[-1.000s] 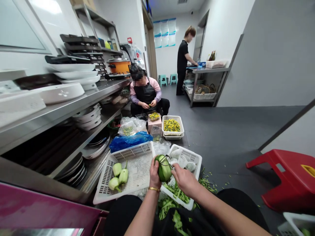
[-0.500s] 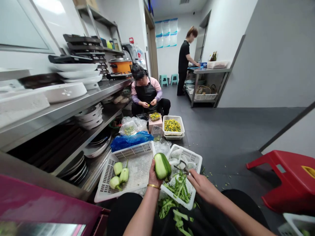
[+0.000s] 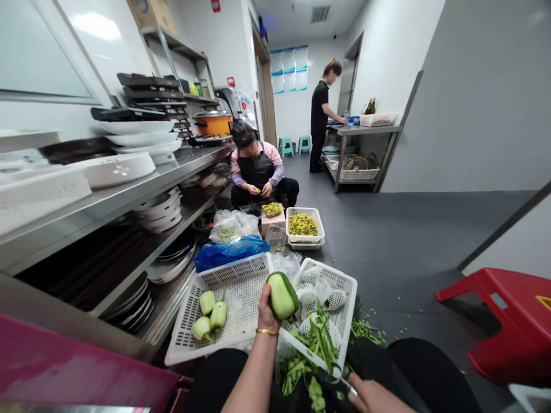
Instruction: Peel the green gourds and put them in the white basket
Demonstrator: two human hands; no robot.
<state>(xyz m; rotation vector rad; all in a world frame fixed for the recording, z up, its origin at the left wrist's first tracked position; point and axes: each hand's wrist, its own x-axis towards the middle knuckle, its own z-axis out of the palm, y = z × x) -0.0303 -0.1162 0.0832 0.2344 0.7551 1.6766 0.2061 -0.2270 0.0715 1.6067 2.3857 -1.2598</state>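
My left hand point(image 3: 267, 307) is wrapped round a partly peeled green gourd point(image 3: 282, 295), with pale flesh towards me and dark skin along its upper right edge. It is held above the gap between two white baskets. Low on the right, my right hand point(image 3: 371, 394) is closed on the handle of a peeler point(image 3: 346, 384), whose head is by the right basket's near corner. Several peeled pale-green gourds point(image 3: 218, 314) lie in the left basket point(image 3: 183, 338). Green peel strips point(image 3: 322, 337) are heaped over the near part of the right basket point(image 3: 350, 312), which also holds white foam nets point(image 3: 321, 289).
A co-worker point(image 3: 257, 166) sits ahead, handling something small and yellow by a basket of yellow flowers point(image 3: 303, 225). Another person point(image 3: 321, 109) stands at a far steel table. Steel shelves point(image 3: 172, 178) with dishes run along the left; a red stool point(image 3: 503, 321) stands right.
My right hand and the peeler have moved down towards me, away from the gourd, to the near edge of the right basket. My left hand still holds the gourd, turned slightly.
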